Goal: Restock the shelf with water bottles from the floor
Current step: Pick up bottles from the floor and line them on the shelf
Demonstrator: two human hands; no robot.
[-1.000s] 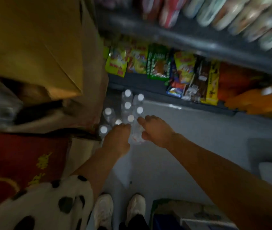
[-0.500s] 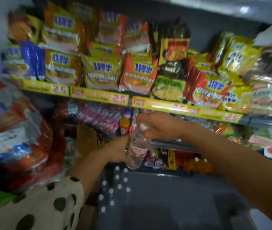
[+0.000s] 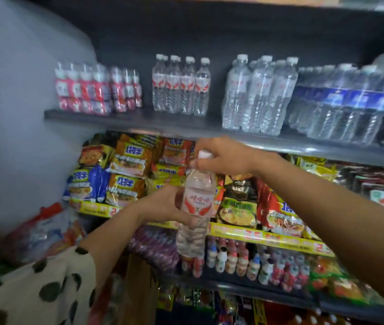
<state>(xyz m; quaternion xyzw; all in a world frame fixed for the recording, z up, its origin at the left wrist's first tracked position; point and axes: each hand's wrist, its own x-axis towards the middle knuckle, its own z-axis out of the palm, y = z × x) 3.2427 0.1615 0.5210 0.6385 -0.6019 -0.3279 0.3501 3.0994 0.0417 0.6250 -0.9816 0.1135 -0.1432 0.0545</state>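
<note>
We hold one water bottle (image 3: 197, 202) upright in front of the snack racks: the left hand (image 3: 163, 205) wraps its labelled middle to carry the weight, while the right hand (image 3: 223, 158) pinches the neck below the cap to steer. Beyond and above, the shelf (image 3: 139, 121) carries matching bottles (image 3: 181, 85) with a bare gap beside them.

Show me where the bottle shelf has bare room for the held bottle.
Free: the shelf gap between the red-label water bottles and the taller clear bottles, plus its front lip. Crowded: the blue-label bottles at right.
</note>
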